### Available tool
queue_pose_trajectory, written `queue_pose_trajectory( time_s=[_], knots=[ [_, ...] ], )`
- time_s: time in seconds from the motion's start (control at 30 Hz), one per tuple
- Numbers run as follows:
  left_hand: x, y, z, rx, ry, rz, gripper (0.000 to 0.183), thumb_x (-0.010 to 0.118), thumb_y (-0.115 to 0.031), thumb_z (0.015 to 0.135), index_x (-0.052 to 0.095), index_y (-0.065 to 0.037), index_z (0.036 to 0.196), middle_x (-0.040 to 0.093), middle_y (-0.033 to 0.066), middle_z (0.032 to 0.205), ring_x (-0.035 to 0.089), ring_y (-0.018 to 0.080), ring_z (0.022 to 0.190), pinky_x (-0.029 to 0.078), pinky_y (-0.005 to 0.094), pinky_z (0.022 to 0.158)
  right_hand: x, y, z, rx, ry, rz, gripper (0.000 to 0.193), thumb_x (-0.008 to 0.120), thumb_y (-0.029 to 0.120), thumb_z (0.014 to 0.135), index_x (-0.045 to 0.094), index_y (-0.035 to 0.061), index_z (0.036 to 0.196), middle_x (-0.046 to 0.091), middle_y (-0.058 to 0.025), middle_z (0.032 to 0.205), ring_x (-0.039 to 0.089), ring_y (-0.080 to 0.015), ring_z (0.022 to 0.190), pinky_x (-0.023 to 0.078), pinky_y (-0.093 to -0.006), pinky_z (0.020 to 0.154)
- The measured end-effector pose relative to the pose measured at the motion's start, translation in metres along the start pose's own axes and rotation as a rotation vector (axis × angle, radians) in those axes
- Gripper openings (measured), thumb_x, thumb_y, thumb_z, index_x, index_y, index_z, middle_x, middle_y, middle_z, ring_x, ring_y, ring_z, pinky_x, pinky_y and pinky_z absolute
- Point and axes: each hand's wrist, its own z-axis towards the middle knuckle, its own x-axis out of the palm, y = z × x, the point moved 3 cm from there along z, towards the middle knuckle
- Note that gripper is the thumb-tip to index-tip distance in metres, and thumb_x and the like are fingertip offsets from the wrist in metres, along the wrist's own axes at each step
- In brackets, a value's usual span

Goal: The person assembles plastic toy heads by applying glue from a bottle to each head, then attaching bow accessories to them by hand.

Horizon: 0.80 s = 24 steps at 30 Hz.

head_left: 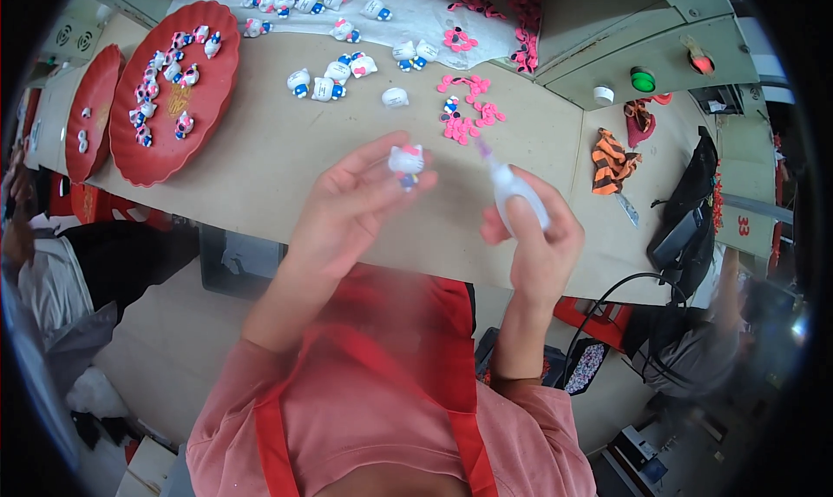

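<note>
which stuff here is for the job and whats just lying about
Likely for the job:
figurine, in the left hand
bottle, in the right hand
pink pieces
loose figurines
large red tray, bearing some figurines

Seemingly just lying about:
striped cloth
black bag

Pink top (373, 423), curved neckline, worn under a red apron (408, 302). Left sleeve (232, 393) ends well behind the left hand (354, 193); right sleeve (542, 419), likewise pink, ends well behind the right hand (534, 223). Forearms and hands bare. Apron straps (274, 441) flat, red, farther back than either hand. Front panel partly blurred.
</note>
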Motion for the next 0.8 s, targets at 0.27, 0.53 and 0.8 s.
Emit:
queue_pose_trajectory(
  time_s=[0.27,0.53,0.8],
  knots=[
    [-0.013,0.004,-0.001,-0.177,0.048,-0.427,0.046,0.050,0.005,0.083,0.034,0.008,0.126,0.046,0.0212,0.121,0.047,0.0278,0.115,0.039,0.0313,0.101,0.021,-0.029,0.064,-0.322,-0.024,-0.781,0.018,0.064,0.006,0.073,0.062,-0.0001,0.089,0.060,-0.0038,0.075,0.061,-0.0157,0.068,0.047,-0.0282,0.059],
    [-0.008,0.001,-0.010,0.021,-0.064,-0.040,0.041,0.047,0.007,0.084,0.042,0.003,0.124,0.052,0.0197,0.116,0.056,0.0266,0.104,0.048,0.0284,0.089,0.011,-0.021,0.060,-0.263,0.069,-0.593,0.022,0.064,0.010,0.075,0.063,-0.0020,0.094,0.060,-0.0035,0.074,0.057,-0.0139,0.063,0.045,-0.0258,0.058],
    [0.014,0.009,-0.006,0.319,-0.012,0.447,0.039,0.053,0.006,0.082,0.047,0.002,0.121,0.056,0.0101,0.111,0.055,0.0143,0.102,0.046,0.0273,0.085,0.026,0.006,0.006,-0.116,0.306,0.139,0.014,0.064,-0.004,0.073,0.062,-0.0045,0.086,0.061,-0.0089,0.079,0.061,-0.0161,0.074,0.047,-0.0259,0.065]
  ],
)
